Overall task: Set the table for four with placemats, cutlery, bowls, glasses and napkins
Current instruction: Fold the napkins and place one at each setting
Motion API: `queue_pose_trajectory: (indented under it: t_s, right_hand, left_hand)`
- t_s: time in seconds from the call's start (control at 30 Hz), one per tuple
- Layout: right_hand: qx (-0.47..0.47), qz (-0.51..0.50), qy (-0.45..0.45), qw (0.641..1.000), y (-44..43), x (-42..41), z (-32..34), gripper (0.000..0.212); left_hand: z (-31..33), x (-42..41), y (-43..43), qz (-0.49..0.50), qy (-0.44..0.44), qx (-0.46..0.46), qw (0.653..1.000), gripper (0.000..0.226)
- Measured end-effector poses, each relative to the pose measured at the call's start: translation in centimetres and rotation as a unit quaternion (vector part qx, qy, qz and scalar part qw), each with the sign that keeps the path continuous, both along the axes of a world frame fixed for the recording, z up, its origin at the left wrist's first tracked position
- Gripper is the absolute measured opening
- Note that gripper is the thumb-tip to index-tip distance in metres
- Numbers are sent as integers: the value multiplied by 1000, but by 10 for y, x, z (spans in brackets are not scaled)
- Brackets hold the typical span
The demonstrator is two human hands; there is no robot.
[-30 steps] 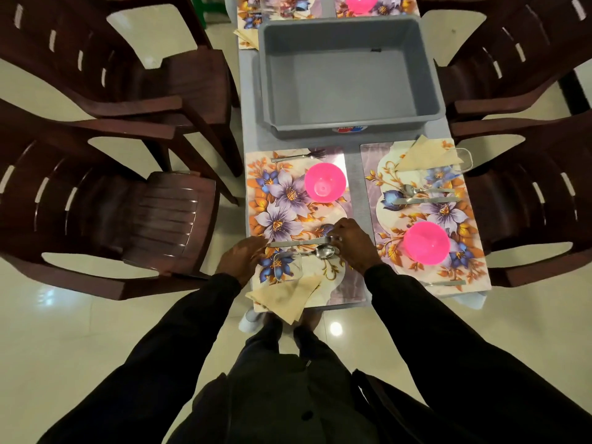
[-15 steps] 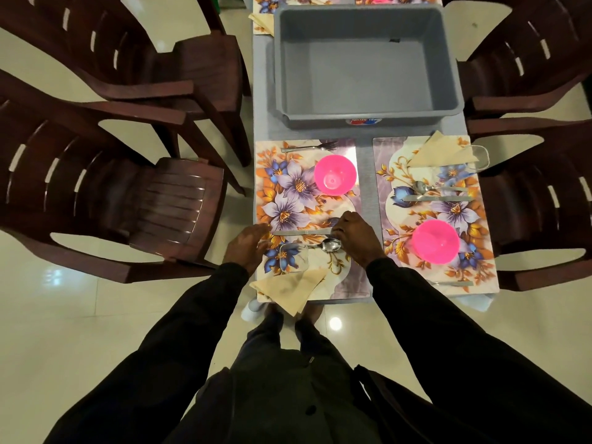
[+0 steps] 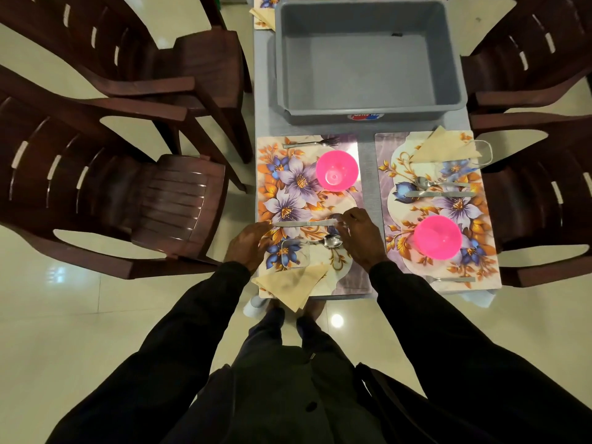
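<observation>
Now both hands meet the knife (image 3: 304, 223) on the counter's (image 3: 266, 123) left placemat (image 3: 278, 174).
Left hand (image 3: 246, 245), fingers bent, touches the knife's left end; whether it grips is unclear. Right hand (image 3: 362, 238) pinches the knife's right end. Beyond the knife: one pink bowl (image 3: 336, 170), one fork (image 3: 310, 143). Nearer than it: one spoon (image 3: 326, 242), one napkin (image 3: 291, 285). Right of the knife: a second placemat (image 3: 384, 149), second bowl (image 3: 437, 237).

Your right hand (image 3: 360, 238) covers one end of the knife (image 3: 304, 223), so its grip is hidden from you. The top edge cuts off the far placemats (image 3: 267, 1). Your right sleeve (image 3: 416, 302) hides one end of the near fork (image 3: 456, 279). The label (image 3: 365, 116) on the tub (image 3: 371, 108) is too small to read.
</observation>
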State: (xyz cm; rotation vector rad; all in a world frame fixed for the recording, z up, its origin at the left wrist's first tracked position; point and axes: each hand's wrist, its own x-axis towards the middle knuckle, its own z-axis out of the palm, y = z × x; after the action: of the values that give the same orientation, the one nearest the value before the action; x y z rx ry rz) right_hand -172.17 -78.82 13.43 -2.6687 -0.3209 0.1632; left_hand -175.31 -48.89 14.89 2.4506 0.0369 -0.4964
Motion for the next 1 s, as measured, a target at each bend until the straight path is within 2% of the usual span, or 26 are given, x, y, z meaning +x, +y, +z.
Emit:
queue_pose_trajectory:
  t_s: [0.13,0.27,0.53,0.77,1.0]
  right_hand:
    - [22,46,40,998,-3,-27,-8,35]
    - [41,27,75,996,0,-33,-15,33]
    - [42,-4,62,997,9,-27,-17,24]
    - [42,-19,67,997,13,-21,-16,26]
    - [34,5,18,999,19,-19,-6,26]
  left_hand:
    - [-4,-4,4,9,3,-7,1000,40]
    - [-5,-7,7,13,-1,-3,1000,39]
    - [-1,-14,12,17,-4,-6,1000,43]
    - [3,-18,12,21,-5,-11,1000,47]
    - [3,-23,11,18,-21,-5,1000,43]
